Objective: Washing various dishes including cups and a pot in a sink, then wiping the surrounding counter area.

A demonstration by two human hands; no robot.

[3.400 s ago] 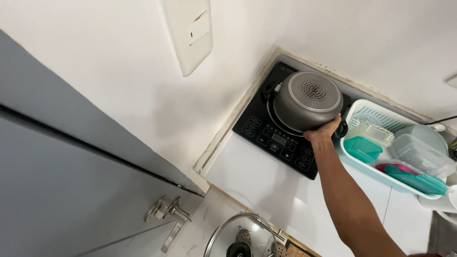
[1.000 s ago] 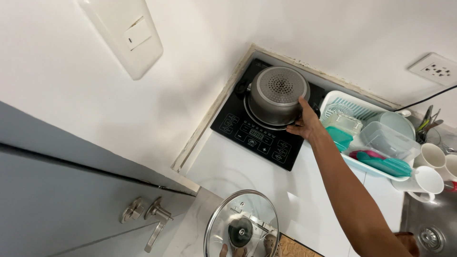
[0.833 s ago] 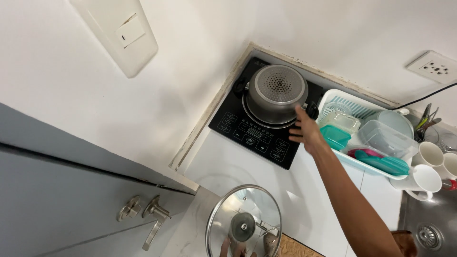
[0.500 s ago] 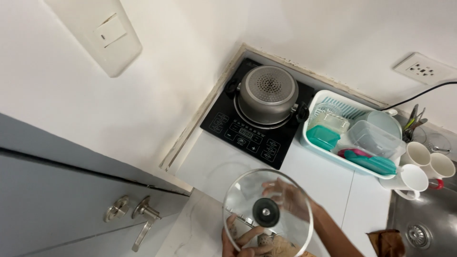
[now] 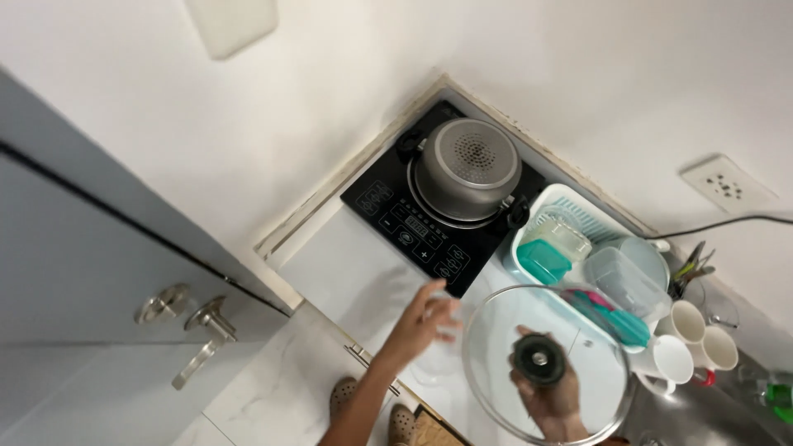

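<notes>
A round glass lid (image 5: pixel 549 363) with a metal rim is held up above the white counter (image 5: pixel 347 277), its flat side turned towards the camera, so the counter and the drying rack show through the glass. At its centre sits a dark knob (image 5: pixel 538 359), and one of the hands (image 5: pixel 549 400) is closed around that knob from below. Its arm is cut off by the bottom edge of the view, so I cannot tell for certain which hand it is; by its place it looks to be the right one.

The other hand (image 5: pixel 421 322), seemingly the left, is stretched out over the counter just beside the lid's rim, fingers (image 5: pixel 438 301) spread loosely and holding nothing. It hangs in the air, close to the front corner of the black induction cooktop (image 5: pixel 396 216).

On that cooktop, well apart from the lid, stands a grey metal pot (image 5: pixel 467 169) turned upside down, its bottom marked with a pattern of small dots and dark handles at each side. Just beside the cooktop is a white dish rack (image 5: pixel 578 211) holding clear plastic containers, one with a teal lid (image 5: pixel 543 260), and some pink and teal pieces. Past the rack stand white mugs (image 5: pixel 694 330).

Above, a white wall carries a socket (image 5: pixel 727 186) with a dark cable running from it. To the left is a grey door with a metal handle (image 5: pixel 202 330).
</notes>
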